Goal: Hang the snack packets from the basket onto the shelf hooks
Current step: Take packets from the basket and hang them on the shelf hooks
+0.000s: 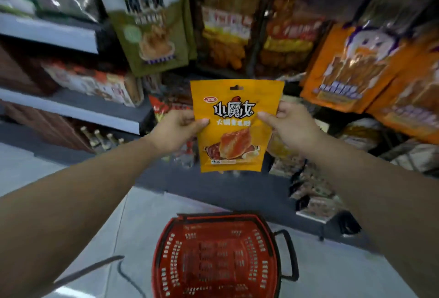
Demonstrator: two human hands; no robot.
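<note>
A yellow-orange snack packet with black lettering and a hang hole at its top is held upright in front of the shelves. My left hand pinches its left edge and my right hand pinches its right edge, thumbs on the front. Below, on the floor, stands the red plastic basket with black handles; no packet shows inside it. Hanging packets fill the shelf behind: a green one, clear ones with orange snacks, and orange ones at the right.
White shelf boards with boxed goods and bottles run along the left. More packets lie on the low shelf at the right. The pale floor spreads around the basket.
</note>
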